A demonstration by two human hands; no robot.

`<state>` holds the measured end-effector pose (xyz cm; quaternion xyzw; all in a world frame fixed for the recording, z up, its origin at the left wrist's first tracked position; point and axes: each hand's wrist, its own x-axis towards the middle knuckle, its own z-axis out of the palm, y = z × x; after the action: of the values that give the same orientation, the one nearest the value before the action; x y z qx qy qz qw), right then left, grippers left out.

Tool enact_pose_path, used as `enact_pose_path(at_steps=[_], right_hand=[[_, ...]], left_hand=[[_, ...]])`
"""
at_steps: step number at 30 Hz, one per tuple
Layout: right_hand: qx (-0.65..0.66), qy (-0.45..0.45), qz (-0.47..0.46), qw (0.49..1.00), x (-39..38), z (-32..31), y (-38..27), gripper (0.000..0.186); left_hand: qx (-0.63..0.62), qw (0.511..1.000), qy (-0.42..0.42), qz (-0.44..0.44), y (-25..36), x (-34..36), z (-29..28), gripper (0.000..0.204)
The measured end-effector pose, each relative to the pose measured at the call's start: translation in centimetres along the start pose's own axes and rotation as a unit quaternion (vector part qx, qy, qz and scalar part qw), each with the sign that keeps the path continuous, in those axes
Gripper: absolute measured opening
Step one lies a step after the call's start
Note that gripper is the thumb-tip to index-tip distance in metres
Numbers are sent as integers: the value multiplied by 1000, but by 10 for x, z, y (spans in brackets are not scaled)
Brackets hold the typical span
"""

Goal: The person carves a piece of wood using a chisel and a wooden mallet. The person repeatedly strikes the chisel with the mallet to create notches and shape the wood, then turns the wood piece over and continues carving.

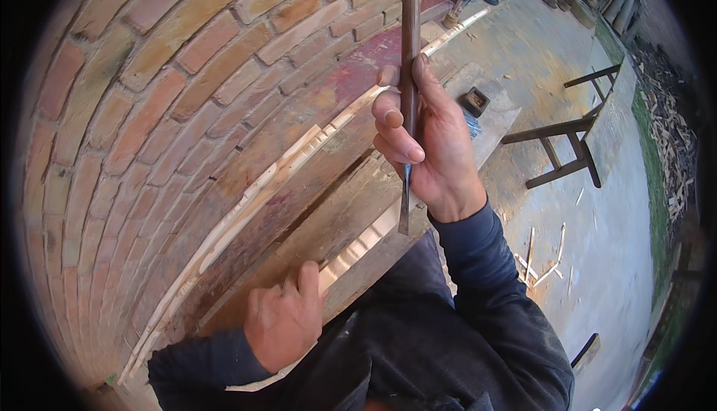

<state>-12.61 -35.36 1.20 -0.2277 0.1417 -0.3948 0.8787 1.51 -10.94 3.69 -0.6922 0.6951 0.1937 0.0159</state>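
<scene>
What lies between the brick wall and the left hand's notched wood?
From wall to notched wood, the head view shows at least one pale strip, then bench boards.

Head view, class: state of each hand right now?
Left hand: curled, at the notched wooden strip; grip cannot be told.
Right hand: closed, holding the chisel.

From where I stand, the person's right hand holds a chisel upright, blade down, over the worn wooden surface. The left hand lies curled at a pale notched strip. Longer strips run beside the brick wall; a trestle stands on the floor.
</scene>
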Motion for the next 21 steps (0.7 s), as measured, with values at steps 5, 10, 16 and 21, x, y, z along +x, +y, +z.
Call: enact_pose_path(at_steps=[5, 10, 16, 21], right_hand=[[0, -4, 10, 1000, -6, -6, 6, 46], [-22, 10, 36, 999, -8, -3, 9, 48], [-7, 6, 16, 1000, -8, 1, 18, 47], [29, -3, 24, 999, 0, 7, 18, 47]], left_hand=[[22, 999, -37, 25, -3, -12, 3, 31], [-1, 999, -3, 41, 1, -5, 2, 24], [-107, 991, 62, 59, -8, 2, 18, 27], [-49, 997, 44, 40, -1, 3, 15, 28]])
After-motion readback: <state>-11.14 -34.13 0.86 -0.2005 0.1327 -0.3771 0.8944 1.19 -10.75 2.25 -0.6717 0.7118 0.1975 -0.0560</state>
